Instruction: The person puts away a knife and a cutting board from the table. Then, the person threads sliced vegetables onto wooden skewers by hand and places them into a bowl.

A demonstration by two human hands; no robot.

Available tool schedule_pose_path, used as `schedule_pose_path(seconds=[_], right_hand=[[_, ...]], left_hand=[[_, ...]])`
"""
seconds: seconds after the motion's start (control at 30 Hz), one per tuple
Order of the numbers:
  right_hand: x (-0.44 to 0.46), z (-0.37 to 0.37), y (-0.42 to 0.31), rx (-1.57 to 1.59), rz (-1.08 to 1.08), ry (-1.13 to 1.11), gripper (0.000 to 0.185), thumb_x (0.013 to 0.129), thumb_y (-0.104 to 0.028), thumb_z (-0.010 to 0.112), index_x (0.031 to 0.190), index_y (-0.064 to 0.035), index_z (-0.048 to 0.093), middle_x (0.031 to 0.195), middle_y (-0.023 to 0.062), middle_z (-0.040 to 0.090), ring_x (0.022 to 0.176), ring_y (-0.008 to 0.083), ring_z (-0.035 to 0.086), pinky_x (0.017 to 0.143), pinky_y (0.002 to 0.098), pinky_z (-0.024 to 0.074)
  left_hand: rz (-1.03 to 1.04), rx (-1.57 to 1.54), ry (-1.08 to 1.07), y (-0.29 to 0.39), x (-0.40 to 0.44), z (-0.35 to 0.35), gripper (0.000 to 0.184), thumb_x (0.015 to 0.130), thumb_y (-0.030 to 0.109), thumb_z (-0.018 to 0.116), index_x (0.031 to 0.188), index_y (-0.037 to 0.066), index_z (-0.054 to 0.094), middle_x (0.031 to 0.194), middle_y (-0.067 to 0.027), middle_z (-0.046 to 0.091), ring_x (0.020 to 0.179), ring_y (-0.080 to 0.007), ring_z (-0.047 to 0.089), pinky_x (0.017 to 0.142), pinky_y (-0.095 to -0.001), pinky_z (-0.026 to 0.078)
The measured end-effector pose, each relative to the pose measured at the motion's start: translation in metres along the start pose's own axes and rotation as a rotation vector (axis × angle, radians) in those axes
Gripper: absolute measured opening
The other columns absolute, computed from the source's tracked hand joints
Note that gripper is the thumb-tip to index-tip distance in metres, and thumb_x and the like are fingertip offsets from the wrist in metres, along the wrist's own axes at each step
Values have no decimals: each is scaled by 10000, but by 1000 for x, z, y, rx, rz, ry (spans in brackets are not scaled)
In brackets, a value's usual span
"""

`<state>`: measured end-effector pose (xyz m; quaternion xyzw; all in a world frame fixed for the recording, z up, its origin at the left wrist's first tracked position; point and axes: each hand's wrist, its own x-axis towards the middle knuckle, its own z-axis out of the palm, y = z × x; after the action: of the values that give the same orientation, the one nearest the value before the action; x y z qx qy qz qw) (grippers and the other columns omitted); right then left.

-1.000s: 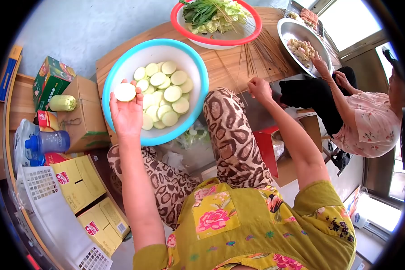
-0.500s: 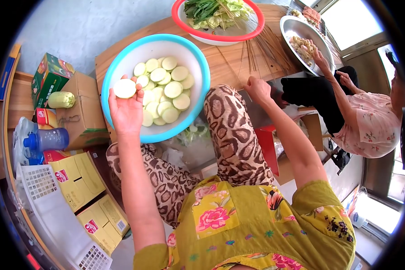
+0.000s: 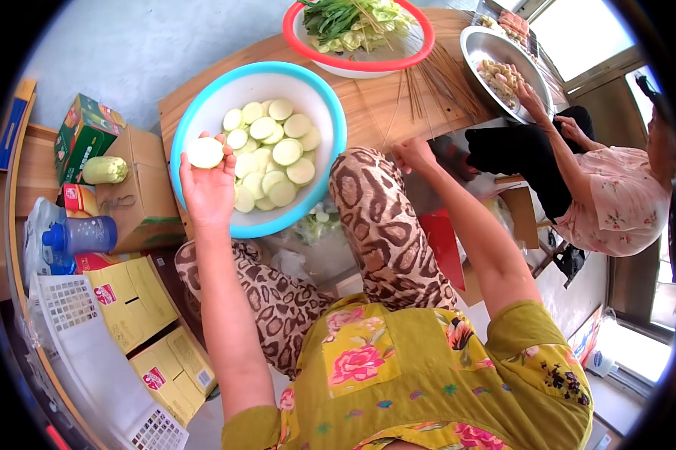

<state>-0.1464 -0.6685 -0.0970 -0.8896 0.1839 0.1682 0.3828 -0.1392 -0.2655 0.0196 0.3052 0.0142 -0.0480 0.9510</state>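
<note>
My left hand (image 3: 209, 187) holds a round pale green slice (image 3: 205, 152) between its fingertips, above the left side of a white basin with a blue rim (image 3: 335, 112). Several similar slices (image 3: 287, 151) lie inside that basin. Over the table's front edge, beside my knee, my right hand (image 3: 413, 155) is closed in a pinch on a thin wooden stick (image 3: 390, 124), which points up and away over the wood. More sticks (image 3: 447, 82) are spread on the table (image 3: 368, 109) to the right of the basin.
A red-rimmed basin (image 3: 288, 30) of leafy greens stands at the back. At the right, a co-worker (image 3: 615, 195) reaches into a metal bowl (image 3: 469, 49). Cardboard boxes (image 3: 139, 187), a blue bottle (image 3: 90, 235) and a white basket (image 3: 90, 352) stand at the left.
My right hand has moved left, towards my knee and the basin. My left hand stays above the basin with the slice, which has tilted slightly.
</note>
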Motion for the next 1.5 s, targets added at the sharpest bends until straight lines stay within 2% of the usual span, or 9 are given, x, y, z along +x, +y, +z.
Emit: schedule_pose_path(seconds=[0.2,0.33,0.5,0.67,0.77,1.03,1.27,1.43,1.5], right_hand=[[1,16,-2,192,223,-44,490,796,-484,653,736,1,688,615,78,651,422,146,558,373,273,408],[0,21,-6,221,267,-1,477,794,-469,673,783,8,692,623,74,645,427,141,547,379,287,403],[7,54,-1,792,386,81,337,758,-333,725,656,-26,631,598,51,600,436,144,530,435,272,418],[1,51,-10,765,411,127,297,799,-293,689,733,-10,631,666,76,618,522,153,555,468,307,426],[6,42,11,819,390,-20,298,868,-303,590,761,-28,635,628,57,627,464,137,546,420,274,396],[-52,-17,53,484,124,42,221,935,-231,502,968,-53,629,667,49,645,487,89,533,445,213,379],[-164,-46,43,996,8,-264,160,948,-180,507,1037,-57,558,706,68,617,621,118,575,590,209,445],[-257,-38,-15,1220,-23,-265,210,926,-152,539,1102,-39,529,650,47,565,547,117,528,504,216,408],[-256,-44,-56,1075,-22,-166,230,958,-172,500,1133,-25,526,593,-10,461,478,55,384,439,165,303]], left_hand=[[-8,-2,-12,-1,0,2,458,943,380,495,1207,6,522,1124,-177,589,943,-267,575,836,-355,482],[9,2,11,-1,1,6,460,942,379,498,1205,2,524,1118,-181,590,943,-273,577,837,-359,483],[-4,-41,-29,0,1,5,458,944,376,498,1203,0,525,1124,-188,585,942,-278,577,839,-365,487],[17,-58,22,3,-1,2,464,942,378,499,1205,-4,516,1122,-193,583,938,-281,576,845,-365,484],[19,-41,-20,4,-1,2,468,942,383,497,1204,-5,512,1122,-194,583,943,-281,575,851,-364,483],[9,-74,-28,1,2,2,493,942,403,495,1203,-15,507,1122,-198,584,971,-280,578,870,-362,489],[-22,-115,-6,-6,1,-3,504,947,405,492,1205,-28,513,1140,-201,583,996,-289,581,895,-370,490],[-53,-224,-47,-10,-2,-2,505,955,386,488,1190,-61,501,1171,-198,550,1085,-301,551,933,-388,484],[-84,-344,-68,-12,-6,7,516,964,355,474,1228,-89,466,1183,-253,538,1075,-314,558,951,-394,481]])
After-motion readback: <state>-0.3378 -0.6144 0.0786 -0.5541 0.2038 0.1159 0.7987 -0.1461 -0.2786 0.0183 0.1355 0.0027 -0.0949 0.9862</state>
